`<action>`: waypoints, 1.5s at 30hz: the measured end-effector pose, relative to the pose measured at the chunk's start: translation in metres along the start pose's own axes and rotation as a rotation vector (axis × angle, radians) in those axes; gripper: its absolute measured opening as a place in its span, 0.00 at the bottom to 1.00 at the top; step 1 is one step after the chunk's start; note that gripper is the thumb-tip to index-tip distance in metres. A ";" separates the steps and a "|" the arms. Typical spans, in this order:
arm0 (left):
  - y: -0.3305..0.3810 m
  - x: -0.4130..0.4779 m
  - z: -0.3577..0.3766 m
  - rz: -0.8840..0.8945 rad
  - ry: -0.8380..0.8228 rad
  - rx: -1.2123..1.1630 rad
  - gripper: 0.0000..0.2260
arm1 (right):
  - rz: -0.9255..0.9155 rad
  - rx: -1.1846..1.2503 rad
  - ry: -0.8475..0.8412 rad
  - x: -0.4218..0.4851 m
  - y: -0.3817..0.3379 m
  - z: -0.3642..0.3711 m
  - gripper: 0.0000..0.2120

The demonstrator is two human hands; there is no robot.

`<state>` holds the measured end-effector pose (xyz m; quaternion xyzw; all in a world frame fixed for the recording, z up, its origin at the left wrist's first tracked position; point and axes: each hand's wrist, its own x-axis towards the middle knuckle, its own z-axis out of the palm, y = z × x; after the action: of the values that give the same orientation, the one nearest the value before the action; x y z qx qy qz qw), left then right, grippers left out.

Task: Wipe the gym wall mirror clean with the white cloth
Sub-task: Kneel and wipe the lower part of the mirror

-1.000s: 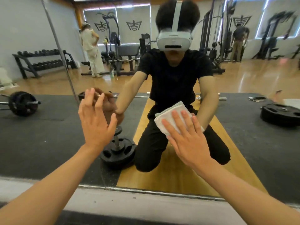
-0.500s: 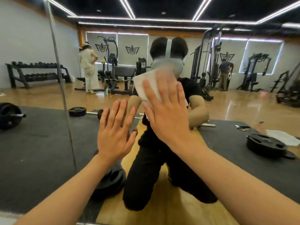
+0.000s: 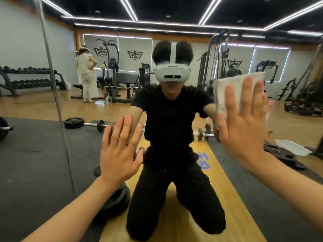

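White cloth (image 3: 220,91) lies at two o'clock, pressed flat to the mirror (image 3: 35,154) under your right hand (image 3: 244,130). That hand's fingers are straight and spread, pinching nothing. Your left hand (image 3: 118,154), at eight o'clock, is open too, palm to the glass. One vertical seam (image 3: 57,105) crosses the mirror at nine o'clock. The reflection shows your kneeling figure (image 3: 171,137), one barbell (image 3: 90,124) and one dumbbell rack (image 3: 29,79) at ten o'clock. Your left forearm covers part of a weight-plate stack (image 3: 120,198). The cloth hides most of a dark figure (image 3: 233,72).
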<state>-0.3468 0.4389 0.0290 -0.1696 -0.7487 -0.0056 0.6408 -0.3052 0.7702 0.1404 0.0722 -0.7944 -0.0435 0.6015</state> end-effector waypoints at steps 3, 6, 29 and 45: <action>-0.001 0.000 -0.001 -0.001 0.005 -0.001 0.32 | 0.026 0.104 0.036 0.026 -0.096 0.011 0.28; -0.005 -0.001 0.000 0.014 0.014 0.005 0.31 | -0.186 0.149 0.034 0.045 -0.181 0.019 0.27; 0.002 0.000 0.000 -0.001 0.030 0.037 0.28 | -0.053 0.115 0.054 0.059 -0.112 0.001 0.28; 0.004 0.000 -0.001 -0.017 0.035 0.035 0.28 | -0.177 -0.098 -0.100 0.035 0.122 -0.038 0.31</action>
<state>-0.3452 0.4424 0.0281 -0.1517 -0.7386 -0.0010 0.6568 -0.2852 0.8849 0.2034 0.1102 -0.8109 -0.1388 0.5577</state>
